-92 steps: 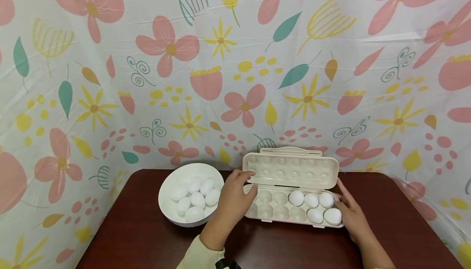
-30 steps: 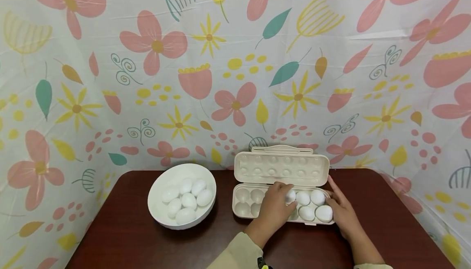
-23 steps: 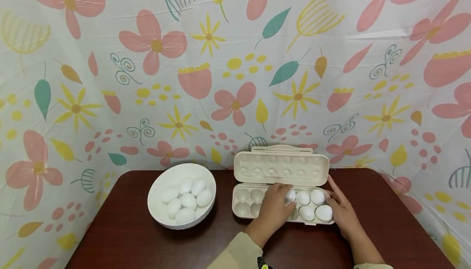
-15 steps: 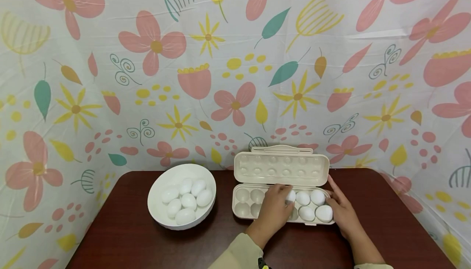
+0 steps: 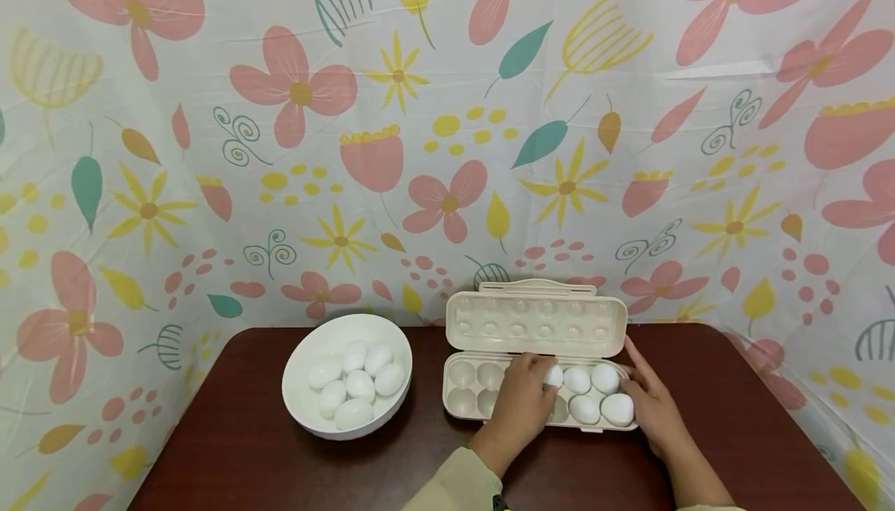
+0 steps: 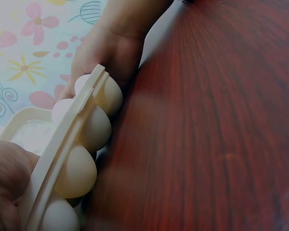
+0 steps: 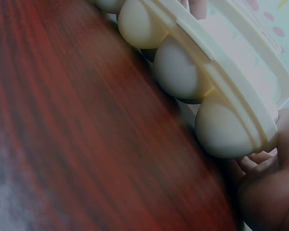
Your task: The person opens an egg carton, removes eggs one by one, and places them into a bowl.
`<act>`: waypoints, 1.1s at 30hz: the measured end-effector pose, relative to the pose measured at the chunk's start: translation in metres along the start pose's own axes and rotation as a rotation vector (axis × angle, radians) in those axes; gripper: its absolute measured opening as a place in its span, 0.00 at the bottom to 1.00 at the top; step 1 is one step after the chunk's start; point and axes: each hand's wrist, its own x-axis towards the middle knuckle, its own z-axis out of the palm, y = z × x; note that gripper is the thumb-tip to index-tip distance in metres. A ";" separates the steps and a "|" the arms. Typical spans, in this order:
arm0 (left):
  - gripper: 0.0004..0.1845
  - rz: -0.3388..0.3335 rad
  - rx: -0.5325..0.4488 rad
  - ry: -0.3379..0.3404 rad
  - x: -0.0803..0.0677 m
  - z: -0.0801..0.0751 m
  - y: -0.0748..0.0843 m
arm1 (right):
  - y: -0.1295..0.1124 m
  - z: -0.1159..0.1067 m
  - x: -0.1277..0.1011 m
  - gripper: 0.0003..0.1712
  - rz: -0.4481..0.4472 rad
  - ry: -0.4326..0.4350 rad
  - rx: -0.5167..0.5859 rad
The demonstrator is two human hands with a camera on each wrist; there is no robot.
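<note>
Egg [image 5: 554,376] sits pinched between the thumb and bent fingers of the left hand [image 5: 517,402], in the far row of the open carton [image 5: 538,325]. Curled round the carton's right end is the right hand [image 5: 657,410]. Well to the left on the desk [image 5: 391,472], a white bowl [image 5: 316,349] of loose eggs [image 5: 360,385] shows only in the head view; both wrist views reveal the carton's rounded cups [image 7: 183,70] from below.

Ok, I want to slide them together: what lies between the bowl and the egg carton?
Only bare tabletop separates the bowl and egg carton in the head view.
</note>
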 end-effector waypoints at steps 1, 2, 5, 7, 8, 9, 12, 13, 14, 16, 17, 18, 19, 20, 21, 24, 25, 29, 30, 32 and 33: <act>0.23 -0.002 -0.001 0.004 0.000 0.000 0.000 | 0.000 0.000 0.000 0.36 -0.003 0.001 0.000; 0.23 -0.007 -0.003 0.005 0.000 0.000 0.000 | 0.000 0.000 0.000 0.36 -0.005 0.003 0.001; 0.22 -0.024 -0.014 0.002 0.001 0.000 0.000 | 0.000 0.001 0.000 0.36 -0.006 0.005 0.004; 0.22 -0.036 -0.025 0.007 0.001 0.000 0.000 | 0.000 0.001 0.000 0.35 -0.006 0.009 0.005; 0.22 -0.041 -0.029 0.012 0.001 -0.001 0.000 | 0.000 0.001 0.001 0.35 -0.003 0.009 0.005; 0.21 -0.042 -0.032 0.021 0.001 -0.001 -0.001 | 0.000 0.001 0.001 0.35 -0.001 0.011 0.004; 0.20 -0.044 -0.043 0.048 0.001 -0.001 -0.001 | 0.001 0.001 0.002 0.36 0.002 0.010 0.004; 0.19 -0.046 -0.047 0.052 0.001 -0.001 -0.001 | 0.001 0.001 0.001 0.36 0.004 0.009 0.005; 0.19 -0.043 -0.052 0.059 0.001 -0.001 -0.001 | 0.001 0.001 0.001 0.36 0.004 0.010 0.004; 0.19 -0.038 -0.068 0.068 0.001 -0.001 0.000 | 0.001 0.000 0.001 0.36 0.004 0.006 0.004; 0.18 -0.033 -0.077 0.075 0.001 -0.002 0.000 | 0.001 0.000 0.000 0.36 0.005 0.008 0.002; 0.18 -0.029 -0.087 0.083 0.001 -0.002 0.000 | 0.002 0.000 0.000 0.36 0.003 0.011 -0.002; 0.18 -0.028 -0.099 0.093 0.001 -0.002 0.001 | 0.002 0.000 0.000 0.36 0.000 0.007 -0.003; 0.18 -0.024 -0.112 0.105 0.001 -0.002 0.001 | 0.002 0.000 0.000 0.36 -0.002 0.008 -0.007; 0.18 -0.023 -0.123 0.116 0.001 -0.002 0.001 | 0.002 0.000 0.000 0.36 -0.003 0.007 -0.009; 0.19 -0.029 -0.155 0.139 0.002 -0.003 0.001 | 0.002 0.000 0.000 0.36 -0.009 0.013 -0.013; 0.19 -0.034 -0.166 0.142 0.003 -0.003 0.001 | 0.002 -0.001 0.000 0.36 -0.011 0.012 -0.014; 0.21 -0.061 -0.195 0.140 0.004 -0.004 0.002 | 0.003 0.000 0.000 0.36 -0.009 0.017 -0.012; 0.21 -0.065 -0.203 0.138 0.004 -0.005 0.003 | 0.003 0.000 0.000 0.36 -0.007 0.017 -0.011; 0.21 -0.068 -0.214 0.138 0.004 -0.008 0.004 | 0.003 0.000 0.000 0.36 0.001 0.016 -0.011; 0.21 -0.065 -0.219 0.137 0.004 -0.010 0.005 | 0.002 0.000 0.000 0.36 0.006 0.015 -0.014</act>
